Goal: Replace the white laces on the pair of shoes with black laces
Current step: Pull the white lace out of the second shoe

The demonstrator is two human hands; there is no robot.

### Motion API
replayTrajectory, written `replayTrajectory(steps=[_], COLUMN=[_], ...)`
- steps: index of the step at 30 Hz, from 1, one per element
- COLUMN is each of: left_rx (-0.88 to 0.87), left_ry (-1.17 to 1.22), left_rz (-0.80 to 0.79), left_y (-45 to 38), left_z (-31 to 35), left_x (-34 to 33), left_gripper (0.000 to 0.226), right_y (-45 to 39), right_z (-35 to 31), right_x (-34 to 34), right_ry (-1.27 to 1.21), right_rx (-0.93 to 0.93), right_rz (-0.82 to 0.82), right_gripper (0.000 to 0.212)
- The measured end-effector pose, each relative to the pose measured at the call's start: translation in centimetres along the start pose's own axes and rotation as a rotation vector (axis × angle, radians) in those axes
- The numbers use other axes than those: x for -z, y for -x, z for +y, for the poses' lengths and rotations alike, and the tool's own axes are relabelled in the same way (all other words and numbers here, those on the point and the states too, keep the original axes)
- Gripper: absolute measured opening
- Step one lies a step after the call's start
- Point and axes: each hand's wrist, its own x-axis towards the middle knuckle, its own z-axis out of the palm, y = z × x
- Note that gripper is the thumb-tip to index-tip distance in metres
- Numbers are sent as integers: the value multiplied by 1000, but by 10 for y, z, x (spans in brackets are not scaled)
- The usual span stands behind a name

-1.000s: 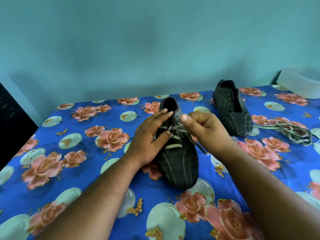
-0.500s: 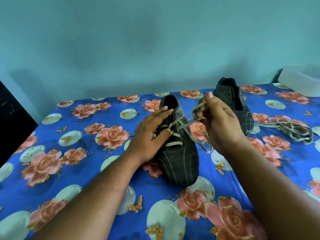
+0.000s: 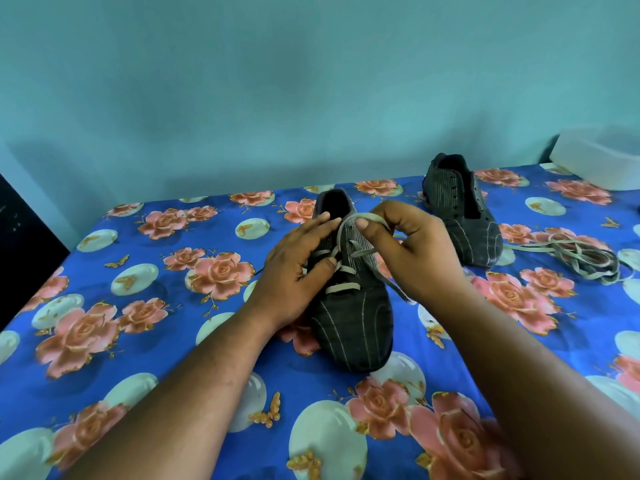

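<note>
**Unlacing shoe number one, lace was floppy as expected**

So we had the near shoe (image 3: 349, 306) sitting toe-toward-us on the flowery sheet (image 3: 138, 306), roughly dead centre. Our left hand (image 3: 298, 268) lay flat along its left side, fingers straight and resting on the upper and the crossings, basically pinning the thing down. Our right hand (image 3: 412, 247) was just to the right of the tongue, thumb and fingers pinching a loop of the pale lace (image 3: 360, 252) up near the top eyelets, with the loose tail trailing down past the shoe's right side onto the sheet.

Handling-wise, we'd guess the lace was flat, soft and light, so it went wherever we tugged and offered no stiffness at all. It probably dragged a bit in the eyelets, which is why the shoe needed holding. The shoe looked like soft fabric, light enough to slide if we yanked. The best grip seemed to be close to the eyelet, not out at the tail.

The other shoe (image 3: 464, 216) stood further back on the right with no lace in it, and a tangled lace pile (image 3: 581, 258) lay just beside it.

No black laces anywhere in view, as far as we could tell.
</note>
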Motion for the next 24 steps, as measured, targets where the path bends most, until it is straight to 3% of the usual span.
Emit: replayTrajectory(steps=[1,2,4,5,9,10,14,17,19,21,24], left_rx=[2,-1,-20,-31,-10,1,-2,9,6,13,17], left_ry=[2,3,-4,-8,-18,-17,-20,2,3,-8,-11], left_rz=[-2,-3,-4,-6,-5,-8,-13,-13,-16,-18,-21], left_y=[0,-1,-1,0,-1,-2,-2,-1,0,0,0], left_z=[0,0,-1,-3,-3,-3,-4,-3,-3,-4,-6], left_x=[0,0,-1,-1,0,-1,-1,0,0,-1,-2], left_gripper=[56,56,56,56,57,57,58,58,57,58,59], right_y=[0,2,4,4,3,3,4,-3,-7,-8,-4], right_z=[-1,-2,2,3,-2,-4,-15,-18,-18,-9,15], right_x=[1,1,-3,-6,-12,-11,-4,-2,1,3,3], right_ry=[-5,5,57,92,127,98,-202,-546,-630,-429,185], right_rx=[12,18,50,88,234,235,-3,-149,-259,-340,-331], right_rz=[-32,-84,-183,-202,-122,-89,3,222,367,393,235], right_gripper=[12,17,47,50,10,10,25,30,34,28,18])
